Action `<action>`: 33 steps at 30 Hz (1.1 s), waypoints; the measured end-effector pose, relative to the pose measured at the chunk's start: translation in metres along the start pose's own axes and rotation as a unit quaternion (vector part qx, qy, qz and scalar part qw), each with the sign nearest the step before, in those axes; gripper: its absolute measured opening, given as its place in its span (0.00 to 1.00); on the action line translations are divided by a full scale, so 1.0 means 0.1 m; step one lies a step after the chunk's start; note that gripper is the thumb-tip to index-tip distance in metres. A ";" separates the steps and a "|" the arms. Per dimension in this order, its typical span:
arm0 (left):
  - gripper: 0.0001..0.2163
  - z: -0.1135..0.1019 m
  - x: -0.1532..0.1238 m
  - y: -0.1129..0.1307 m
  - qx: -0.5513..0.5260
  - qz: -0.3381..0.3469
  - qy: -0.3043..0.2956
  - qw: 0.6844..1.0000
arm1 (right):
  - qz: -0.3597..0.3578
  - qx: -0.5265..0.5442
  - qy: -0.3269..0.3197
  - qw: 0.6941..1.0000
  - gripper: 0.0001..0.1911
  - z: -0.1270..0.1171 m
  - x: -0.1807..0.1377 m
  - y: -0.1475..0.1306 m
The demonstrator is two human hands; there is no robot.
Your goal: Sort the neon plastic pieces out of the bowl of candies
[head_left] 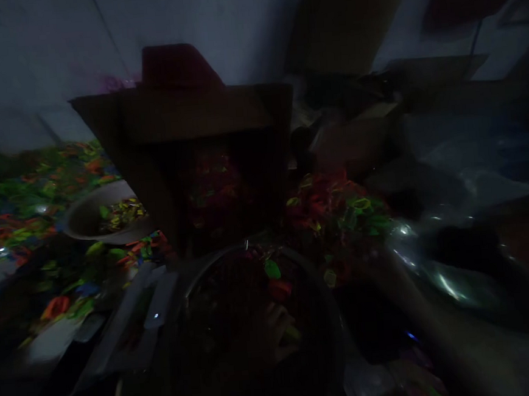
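Note:
The picture is very dark and blurred. A large round basin (330,302) stands in front of me, its inside mostly black. Low in the basin is a hand, which looks like my left hand (279,331), fingers curled around a small yellow-green piece (292,335). Just above the fingers lie an orange-red piece (281,289) and a green leaf-shaped piece (272,269). The wrist behind this hand is lost in shadow. My right hand cannot be made out.
A cardboard box (198,115) with its opening towards me stands behind the basin. To the left are a pale bowl (76,222) of small yellow pieces and heaps of colourful pieces (47,197). More pieces (329,205) and shiny plastic bags (455,287) lie right.

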State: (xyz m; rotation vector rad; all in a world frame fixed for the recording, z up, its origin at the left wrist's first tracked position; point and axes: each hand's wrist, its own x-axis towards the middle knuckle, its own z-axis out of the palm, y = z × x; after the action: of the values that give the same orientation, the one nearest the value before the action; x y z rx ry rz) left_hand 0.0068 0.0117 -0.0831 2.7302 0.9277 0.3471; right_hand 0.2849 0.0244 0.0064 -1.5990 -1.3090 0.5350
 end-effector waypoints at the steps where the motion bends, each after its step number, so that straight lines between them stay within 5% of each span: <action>1: 0.14 0.02 0.02 0.02 0.011 0.014 -0.012 1.000 | -0.005 0.008 -0.057 0.998 0.20 0.09 -0.05 0.03; 5: 0.05 0.02 0.08 0.04 0.029 0.029 -0.032 0.999 | -0.008 0.030 -0.199 0.980 0.16 0.38 -0.32 0.10; 12: 0.07 -0.38 -0.03 0.08 -0.014 -0.054 0.053 0.997 | -0.023 0.038 -0.249 0.967 0.16 0.66 -0.65 0.10; 18: 0.07 -0.59 -0.07 0.13 0.007 -0.047 0.097 0.994 | -0.082 -0.010 -0.332 0.940 0.15 0.82 -0.71 0.15; 26: 0.06 -0.57 -0.10 0.18 0.095 -0.018 0.131 0.987 | -0.160 -0.136 -0.342 0.916 0.09 0.88 -0.76 0.02; 33: 0.07 -0.53 -0.18 0.19 0.145 0.000 0.155 0.977 | -0.094 -0.166 -0.315 0.930 0.09 0.90 -0.87 -0.09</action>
State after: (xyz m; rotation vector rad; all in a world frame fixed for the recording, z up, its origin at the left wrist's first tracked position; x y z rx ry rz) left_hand -0.0121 -0.0061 -0.0306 2.9935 1.1360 0.7053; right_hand 0.1795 -0.0197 -0.0453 -1.6014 -2.1051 0.7764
